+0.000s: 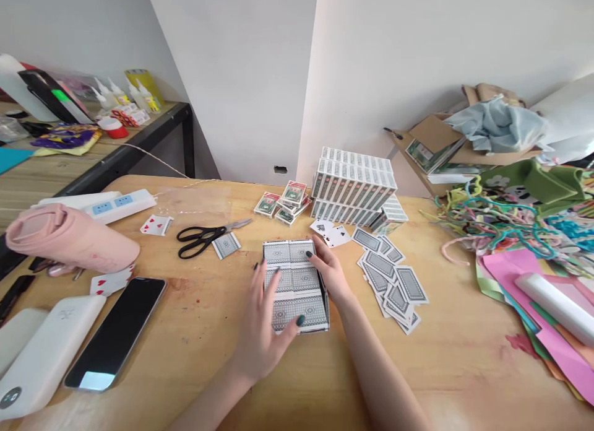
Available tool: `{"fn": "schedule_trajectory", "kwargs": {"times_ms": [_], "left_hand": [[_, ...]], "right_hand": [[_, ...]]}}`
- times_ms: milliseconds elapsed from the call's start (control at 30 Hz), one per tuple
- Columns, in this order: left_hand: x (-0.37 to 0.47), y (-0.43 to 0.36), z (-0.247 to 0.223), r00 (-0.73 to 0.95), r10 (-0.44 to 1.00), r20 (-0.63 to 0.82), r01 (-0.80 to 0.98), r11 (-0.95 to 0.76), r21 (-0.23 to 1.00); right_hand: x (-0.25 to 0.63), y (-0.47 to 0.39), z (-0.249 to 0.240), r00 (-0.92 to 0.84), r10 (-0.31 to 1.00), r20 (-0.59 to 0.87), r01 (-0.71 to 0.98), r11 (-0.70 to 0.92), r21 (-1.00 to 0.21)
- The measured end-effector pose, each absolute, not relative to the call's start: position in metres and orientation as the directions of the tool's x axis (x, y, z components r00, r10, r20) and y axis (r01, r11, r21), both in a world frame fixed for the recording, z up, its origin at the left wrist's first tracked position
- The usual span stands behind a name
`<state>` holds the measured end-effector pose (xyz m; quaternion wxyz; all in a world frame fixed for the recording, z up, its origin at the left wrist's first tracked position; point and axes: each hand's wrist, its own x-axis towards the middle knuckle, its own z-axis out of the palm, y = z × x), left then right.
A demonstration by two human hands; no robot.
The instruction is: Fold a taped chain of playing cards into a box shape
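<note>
A shallow rectangular box made of playing cards (296,283), backs facing up in two columns, lies on the table in front of me. Along its right side a dark gap shows beside the wall. My left hand (265,313) rests on its left part, fingers spread and thumb stretched over the near edge. With the thumb on top and the fingers round the far right side, my right hand (327,271) holds the box. Loose playing cards (390,276) lie spread to the right, face down. Two face-up cards (338,235) lie just beyond the right hand.
Behind stands a stacked structure of card boxes (355,183), with several card packs (293,195) beside it. Black-handled scissors (199,239) lie left of the box. Further left are a phone (118,332), a power bank (51,356) and a pink roll (74,238). Tangled yarn (501,220) sits right.
</note>
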<state>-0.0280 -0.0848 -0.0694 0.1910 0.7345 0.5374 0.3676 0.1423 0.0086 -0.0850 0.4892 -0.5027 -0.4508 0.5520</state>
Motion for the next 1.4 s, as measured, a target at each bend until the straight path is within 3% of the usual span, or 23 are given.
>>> {"fn": "schedule_trajectory", "kwargs": {"times_ms": [67,133,367,467,533,567,633,733,867,967,1033,1100,1400], "left_hand": [[-0.030,-0.086,-0.076,0.083,0.978,0.191,0.464,-0.208,0.861],[-0.030,-0.089,-0.083,0.130,0.987,0.095,0.321,-0.132,0.938],[-0.019,-0.100,-0.088,0.147,0.984,0.099,0.369,-0.148,0.918],[-0.032,-0.079,-0.094,-0.027,0.984,0.177,0.416,-0.150,0.897],[-0.051,-0.053,-0.101,-0.199,0.917,0.346,0.520,-0.201,0.830],[-0.062,-0.038,-0.105,-0.189,0.884,0.428,0.595,-0.243,0.766],[-0.083,-0.011,-0.111,-0.171,0.857,0.486,0.705,-0.238,0.668],[-0.097,0.013,-0.114,-0.171,0.862,0.477,0.750,-0.200,0.631],[-0.082,0.018,-0.109,-0.130,0.877,0.463,0.588,-0.308,0.748],[-0.064,0.018,-0.101,-0.080,0.947,0.311,0.205,-0.289,0.935],[-0.058,0.019,-0.097,0.004,0.983,0.184,0.042,-0.184,0.982],[-0.056,0.021,-0.094,0.049,0.993,0.111,0.034,-0.113,0.993],[-0.075,0.023,-0.104,-0.025,0.999,0.045,-0.024,-0.045,0.999]], "right_hand": [[0.141,0.001,-0.086,-0.056,0.975,-0.215,-0.244,-0.222,-0.944],[0.140,-0.002,-0.086,-0.072,0.971,-0.230,-0.283,-0.241,-0.928],[0.144,0.014,-0.087,-0.196,0.944,-0.266,-0.278,-0.313,-0.908],[0.148,0.015,-0.086,-0.206,0.939,-0.274,-0.308,-0.328,-0.893],[0.149,0.014,-0.085,-0.179,0.955,-0.238,-0.319,-0.286,-0.904],[0.148,0.012,-0.084,-0.175,0.960,-0.220,-0.308,-0.266,-0.914],[0.146,0.011,-0.086,-0.152,0.973,-0.172,-0.212,-0.202,-0.956],[0.147,0.011,-0.093,-0.007,1.000,-0.010,0.097,-0.009,-0.995],[0.169,0.019,-0.106,0.249,0.952,0.177,0.364,0.078,-0.928],[0.201,0.025,-0.112,0.386,0.879,0.278,0.539,0.029,-0.842],[0.220,0.030,-0.114,0.416,0.860,0.297,0.628,-0.035,-0.777],[0.232,0.033,-0.117,0.434,0.856,0.281,0.690,-0.115,-0.715],[0.233,0.043,-0.120,0.531,0.832,0.160,0.768,-0.393,-0.506]]}}
